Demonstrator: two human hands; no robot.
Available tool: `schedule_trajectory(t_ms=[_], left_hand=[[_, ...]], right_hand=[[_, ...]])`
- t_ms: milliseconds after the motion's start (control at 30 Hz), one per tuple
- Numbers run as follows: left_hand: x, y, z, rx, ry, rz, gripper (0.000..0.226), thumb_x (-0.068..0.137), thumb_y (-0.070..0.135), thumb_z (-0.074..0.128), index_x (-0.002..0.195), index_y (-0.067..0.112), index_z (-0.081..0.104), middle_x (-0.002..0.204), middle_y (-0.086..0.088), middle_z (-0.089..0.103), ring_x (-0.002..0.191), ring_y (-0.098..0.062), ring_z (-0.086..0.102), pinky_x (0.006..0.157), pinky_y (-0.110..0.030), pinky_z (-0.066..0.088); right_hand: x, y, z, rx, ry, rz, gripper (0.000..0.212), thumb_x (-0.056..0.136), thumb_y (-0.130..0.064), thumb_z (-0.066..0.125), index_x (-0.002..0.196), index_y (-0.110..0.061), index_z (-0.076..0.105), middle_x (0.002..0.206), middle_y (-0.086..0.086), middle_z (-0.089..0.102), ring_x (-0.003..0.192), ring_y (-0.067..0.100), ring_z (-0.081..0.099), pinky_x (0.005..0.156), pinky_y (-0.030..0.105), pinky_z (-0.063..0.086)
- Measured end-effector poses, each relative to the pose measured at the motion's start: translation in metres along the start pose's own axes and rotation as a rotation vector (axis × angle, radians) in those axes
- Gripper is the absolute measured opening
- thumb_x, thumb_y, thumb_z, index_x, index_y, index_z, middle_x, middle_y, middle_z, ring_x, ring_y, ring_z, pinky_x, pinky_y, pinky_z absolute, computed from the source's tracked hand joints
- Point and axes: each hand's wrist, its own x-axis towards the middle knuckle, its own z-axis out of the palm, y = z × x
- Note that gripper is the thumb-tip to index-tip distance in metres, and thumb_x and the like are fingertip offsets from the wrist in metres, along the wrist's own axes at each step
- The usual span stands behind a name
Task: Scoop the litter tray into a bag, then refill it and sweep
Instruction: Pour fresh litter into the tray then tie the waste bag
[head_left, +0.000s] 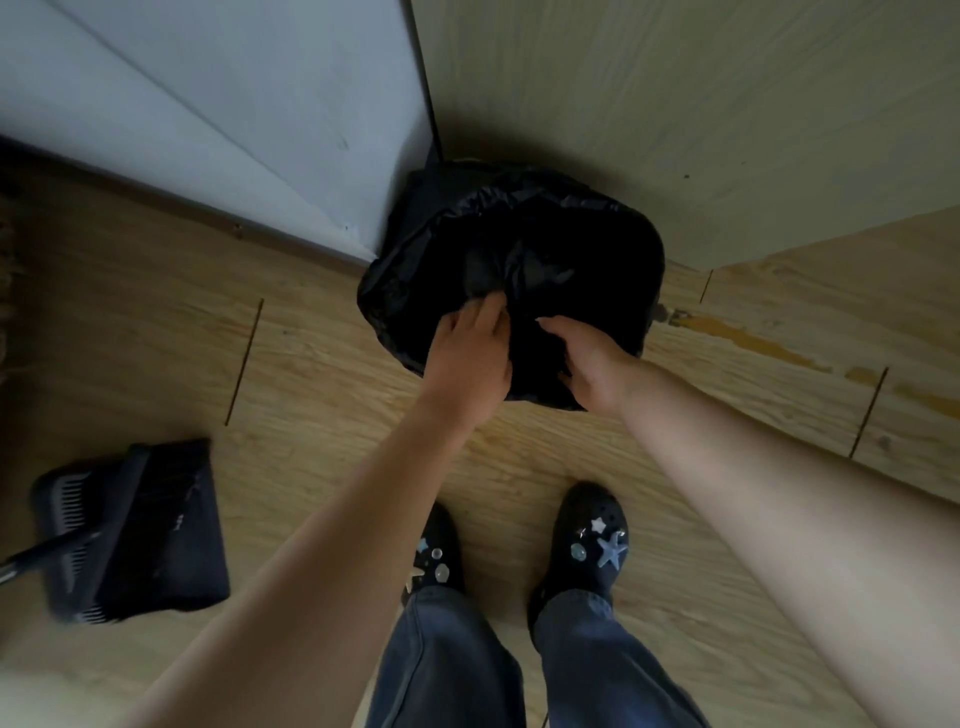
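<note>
Black bag (519, 249): glossy crinkled plastic, bulging and round, on the wood floor (311, 364) in a wall corner. Left hand (470, 353) fingers pinch a fold at the bag's middle. Right hand (587, 358) is on the bag's near edge, fingers lost in dark plastic, so grip can't be told. Bag interior unreadable. Ribbed dustpan with brush (135, 525) well left of the bag, handle cut off.

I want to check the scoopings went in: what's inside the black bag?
Only dark plastic folds show inside the bag. The left hand pinches a fold, the right hand rests on the near edge. Any contents are lost in shadow.
</note>
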Motion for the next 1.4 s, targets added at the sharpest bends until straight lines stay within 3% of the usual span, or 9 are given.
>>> schedule_trajectory(t_ms=[67,133,267,500,733,900,1100,1267,1400], left_hand=[[0.002,-0.002,0.008,0.004,-0.231,-0.038,0.048,0.099,0.029,0.034,0.142,0.009,0.036,0.147,-0.007,0.037,0.135,-0.024,0.034,0.111,-0.037,0.025],[0.005,-0.004,0.009,-0.019,-0.374,-0.097,0.044,0.101,0.033,0.028,0.133,0.01,0.047,0.131,-0.009,0.054,0.121,-0.026,0.049,0.098,-0.035,0.036],[0.013,-0.008,0.0,-0.195,-0.378,-0.144,0.035,0.101,0.028,0.032,0.109,0.007,0.059,0.105,-0.011,0.062,0.093,-0.028,0.06,0.074,-0.036,0.048],[-0.006,-0.013,-0.029,-0.503,-0.161,-0.224,0.029,0.098,0.017,0.038,0.114,0.009,0.061,0.116,-0.01,0.056,0.1,-0.025,0.057,0.085,-0.04,0.05],[-0.054,-0.008,-0.067,-1.201,-0.102,-0.602,0.026,0.096,0.006,0.042,0.084,0.014,0.064,0.083,-0.004,0.067,0.084,-0.021,0.064,0.077,-0.028,0.051],[-0.091,-0.013,-0.106,-1.23,-0.143,-0.639,0.026,0.094,0.008,0.042,0.087,0.017,0.066,0.08,-0.002,0.069,0.086,-0.021,0.066,0.086,-0.041,0.052],[-0.13,-0.006,-0.173,-1.285,-0.016,-0.68,0.03,0.093,0.006,0.042,0.081,0.018,0.067,0.063,0.008,0.069,0.075,-0.011,0.067,0.081,-0.032,0.055],[-0.175,0.001,-0.218,-1.346,0.034,-0.664,0.03,0.093,0.001,0.041,0.082,0.014,0.065,0.075,-0.002,0.068,0.076,-0.014,0.066,0.079,-0.028,0.055],[-0.217,0.004,-0.244,-1.349,0.052,-0.679,0.026,0.095,0.002,0.041,0.09,0.012,0.064,0.082,-0.004,0.068,0.079,-0.012,0.066,0.076,-0.022,0.054]], right_hand=[[0.004,0.005,0.001,-0.057,0.017,-0.008,0.016,0.098,-0.027,0.051,0.105,-0.015,0.059,0.09,0.0,0.064,0.081,0.015,0.062,0.074,0.025,0.05],[0.009,0.01,0.002,-0.172,0.052,-0.041,0.024,0.097,-0.027,0.051,0.116,-0.012,0.057,0.101,0.002,0.063,0.094,0.018,0.061,0.089,0.029,0.049],[0.013,0.01,0.002,-0.239,0.192,-0.151,0.053,0.092,-0.02,0.054,0.143,-0.015,0.041,0.126,0.006,0.055,0.117,0.027,0.055,0.103,0.04,0.046],[-0.019,0.008,-0.002,-0.068,0.229,-0.215,0.044,0.096,-0.006,0.045,0.139,-0.01,0.044,0.104,0.005,0.057,0.1,0.025,0.065,0.088,0.032,0.054],[-0.096,0.019,0.012,0.015,0.197,-0.227,0.029,0.099,0.0,0.038,0.122,0.0,0.055,0.111,0.014,0.061,0.071,0.016,0.064,0.061,0.022,0.053],[-0.159,0.021,0.028,0.099,0.168,-0.232,0.031,0.098,0.002,0.036,0.116,-0.001,0.061,0.087,0.007,0.065,0.065,0.011,0.063,0.055,0.018,0.052],[-0.227,0.016,0.056,0.175,0.129,-0.284,0.033,0.097,0.003,0.033,0.115,0.002,0.062,0.08,0.007,0.065,0.064,0.012,0.061,0.055,0.017,0.052],[-0.277,0.022,0.082,0.152,0.109,-0.308,0.033,0.097,0.003,0.032,0.113,0.004,0.062,0.076,0.007,0.061,0.06,0.01,0.058,0.051,0.016,0.049],[-0.312,0.029,0.094,0.121,0.099,-0.333,0.033,0.096,0.003,0.034,0.086,-0.009,0.063,0.079,0.007,0.061,0.063,0.013,0.059,0.057,0.021,0.049]])
